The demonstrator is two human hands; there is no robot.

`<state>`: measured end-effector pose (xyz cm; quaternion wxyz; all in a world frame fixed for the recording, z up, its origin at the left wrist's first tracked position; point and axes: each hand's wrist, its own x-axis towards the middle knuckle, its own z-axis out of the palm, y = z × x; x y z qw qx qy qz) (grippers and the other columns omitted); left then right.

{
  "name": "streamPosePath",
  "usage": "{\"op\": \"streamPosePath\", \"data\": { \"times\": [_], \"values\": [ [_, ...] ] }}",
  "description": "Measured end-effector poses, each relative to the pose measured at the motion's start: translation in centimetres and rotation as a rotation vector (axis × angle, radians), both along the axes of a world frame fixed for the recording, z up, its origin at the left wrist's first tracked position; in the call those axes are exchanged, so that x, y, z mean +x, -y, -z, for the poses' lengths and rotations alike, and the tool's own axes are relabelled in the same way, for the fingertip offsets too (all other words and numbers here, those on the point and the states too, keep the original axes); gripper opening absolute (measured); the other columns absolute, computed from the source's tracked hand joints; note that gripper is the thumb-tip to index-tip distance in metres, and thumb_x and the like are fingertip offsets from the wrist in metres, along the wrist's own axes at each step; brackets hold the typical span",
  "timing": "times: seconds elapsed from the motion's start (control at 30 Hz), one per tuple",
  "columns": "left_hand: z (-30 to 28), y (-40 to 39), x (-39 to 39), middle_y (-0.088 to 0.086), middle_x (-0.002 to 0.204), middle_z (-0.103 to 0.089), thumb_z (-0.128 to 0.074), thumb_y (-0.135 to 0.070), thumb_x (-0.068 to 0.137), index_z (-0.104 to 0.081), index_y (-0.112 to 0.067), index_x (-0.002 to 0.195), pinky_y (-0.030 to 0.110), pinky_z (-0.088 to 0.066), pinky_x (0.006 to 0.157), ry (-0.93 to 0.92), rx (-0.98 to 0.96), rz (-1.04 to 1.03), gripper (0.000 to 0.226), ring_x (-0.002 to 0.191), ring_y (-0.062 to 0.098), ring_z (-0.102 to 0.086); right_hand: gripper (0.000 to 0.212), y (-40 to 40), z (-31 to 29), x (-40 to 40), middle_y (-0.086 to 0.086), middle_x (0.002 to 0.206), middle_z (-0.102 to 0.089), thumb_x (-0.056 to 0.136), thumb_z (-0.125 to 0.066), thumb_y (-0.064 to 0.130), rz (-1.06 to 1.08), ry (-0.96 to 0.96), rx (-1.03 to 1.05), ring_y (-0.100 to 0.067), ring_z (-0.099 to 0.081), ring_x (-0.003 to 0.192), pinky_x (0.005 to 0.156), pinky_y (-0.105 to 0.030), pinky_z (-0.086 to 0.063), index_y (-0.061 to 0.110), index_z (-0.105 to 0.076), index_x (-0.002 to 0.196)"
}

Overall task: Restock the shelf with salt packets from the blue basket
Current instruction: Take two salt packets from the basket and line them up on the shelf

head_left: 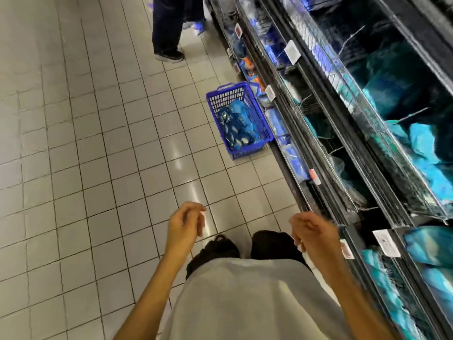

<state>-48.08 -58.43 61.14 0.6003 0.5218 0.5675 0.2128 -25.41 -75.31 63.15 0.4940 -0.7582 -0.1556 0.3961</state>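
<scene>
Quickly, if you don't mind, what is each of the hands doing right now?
Left hand: empty, fingers loosely curled.
Right hand: empty, fingers loosely curled.

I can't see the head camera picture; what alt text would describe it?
A person's empty left hand and right hand hang loosely curled above a tiled floor in a shop aisle. Ahead, a blue basket holding blue packets sits on the floor against a shelf on the right. Another person's legs stand farther along.
</scene>
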Motion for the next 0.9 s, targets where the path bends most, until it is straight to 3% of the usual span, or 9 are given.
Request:
{"op": "streamPosePath", "data": {
  "times": [0.17, 0.4, 0.57, 0.67, 0.83, 0.9],
  "values": [
    [0.1, -8.3, 5.4, -0.002, 0.060, -0.059, -0.045, -0.013, 0.105, -0.071, -0.018, 0.088, 0.020, -0.037, 0.041, -0.010, 0.018, 0.080, 0.031, 0.050, 0.011, -0.051, 0.038, -0.2, 1.7, 3.5, -0.004, 0.060, -0.066, 0.090, -0.066, -0.007, 0.121, 0.019, -0.066, -0.010, -0.055, 0.046, 0.044, -0.016, -0.042, 0.028, -0.073, 0.077],
    [1.0, -15.7, 12.5, -0.002, 0.063, -0.061, -0.045, -0.017, 0.107, -0.070, -0.015, 0.094, 0.022, -0.037, 0.042, -0.106, 0.016, 0.032, 0.029, 0.051, 0.012, -0.052, 0.018, -7.0, 5.2, 11.6, -0.008, 0.058, -0.061, 0.094, -0.063, -0.005, 0.087, -0.006, -0.107, -0.010, -0.054, 0.049, 0.045, -0.017, -0.043, 0.009, -0.067, 0.083],
    [0.5, -17.1, 14.5, -0.004, 0.061, -0.061, -0.048, -0.020, 0.106, -0.071, -0.020, 0.088, 0.021, -0.037, 0.042, -0.131, -0.034, -0.064, 0.029, 0.052, 0.010, -0.053, 0.013, -15.3, 5.8, 16.6, -0.002, 0.054, -0.060, 0.096, -0.063, 0.003, 0.014, -0.059, -0.060, -0.006, -0.049, 0.042, 0.040, -0.015, -0.037, 0.007, -0.066, 0.084],
    [0.6, -18.0, 14.5, 0.000, 0.062, -0.061, -0.049, -0.017, 0.106, -0.072, -0.019, 0.087, 0.021, -0.039, 0.042, -0.134, -0.063, -0.156, 0.030, 0.053, 0.014, -0.052, 0.018, -21.0, 5.7, 18.2, 0.003, 0.052, -0.058, 0.096, -0.062, 0.001, -0.019, -0.088, -0.033, -0.004, -0.047, 0.042, 0.040, -0.015, -0.036, 0.011, -0.066, 0.082],
    [1.2, -20.4, 14.5, -0.008, 0.065, -0.065, -0.052, -0.021, 0.105, -0.072, -0.031, 0.080, 0.020, -0.044, 0.047, -0.178, -0.114, -0.254, 0.033, 0.055, 0.004, -0.056, 0.033, -30.0, 5.0, 18.7, 0.008, 0.051, -0.056, 0.092, -0.063, -0.006, -0.051, -0.155, 0.035, -0.003, -0.050, 0.042, 0.039, -0.015, -0.039, 0.018, -0.065, 0.069],
    [1.6, -22.2, 14.5, -0.006, 0.064, -0.064, -0.051, -0.021, 0.105, -0.072, -0.032, 0.080, 0.021, -0.045, 0.048, -0.180, -0.128, -0.268, 0.034, 0.055, 0.007, -0.055, 0.044, -33.1, 4.9, 18.5, 0.010, 0.050, -0.053, 0.093, -0.062, -0.007, -0.081, -0.201, 0.052, -0.003, -0.048, 0.044, 0.041, -0.015, -0.038, 0.026, -0.067, 0.064]
  ]
}}
